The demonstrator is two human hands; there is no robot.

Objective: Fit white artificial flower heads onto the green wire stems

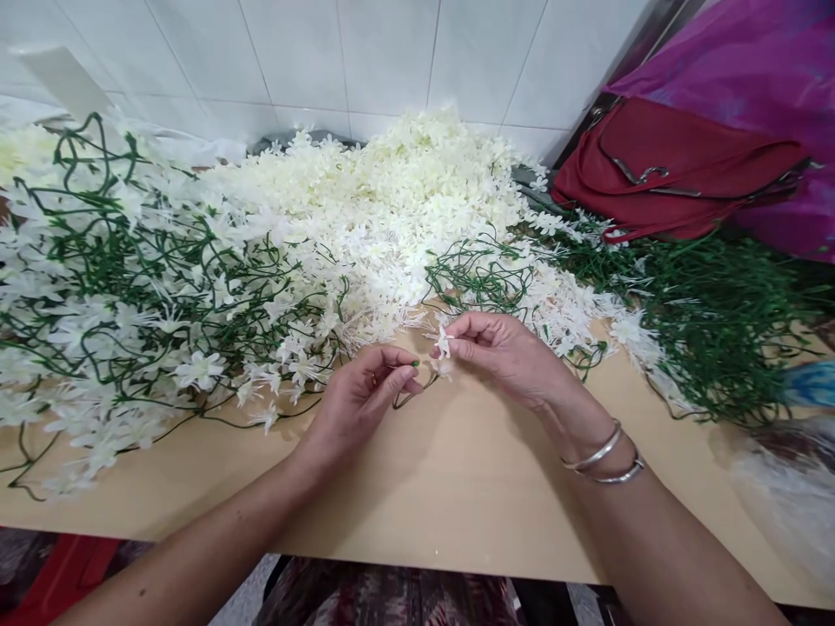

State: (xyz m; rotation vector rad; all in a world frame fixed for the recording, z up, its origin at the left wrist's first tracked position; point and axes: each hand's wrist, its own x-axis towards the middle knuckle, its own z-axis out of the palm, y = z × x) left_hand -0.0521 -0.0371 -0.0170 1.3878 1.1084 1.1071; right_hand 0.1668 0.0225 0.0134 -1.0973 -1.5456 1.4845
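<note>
My left hand [363,396] pinches the tip of a thin green plastic stem [416,382] over the tan board [457,487]. My right hand [505,348], with two silver bangles at the wrist, pinches a small white artificial flower [444,342] right beside that stem tip. Both hands hover just above the board's middle. Behind them lies a big heap of loose white flowers [391,209]. To the left spreads a tangle of green stems with flowers on them [130,296].
A pile of bare green stems [718,313] covers the board's right side. A dark red handbag [671,169] lies at the back right against purple cloth [763,61]. A clear plastic bag [789,496] sits at the right edge. White tiled wall behind.
</note>
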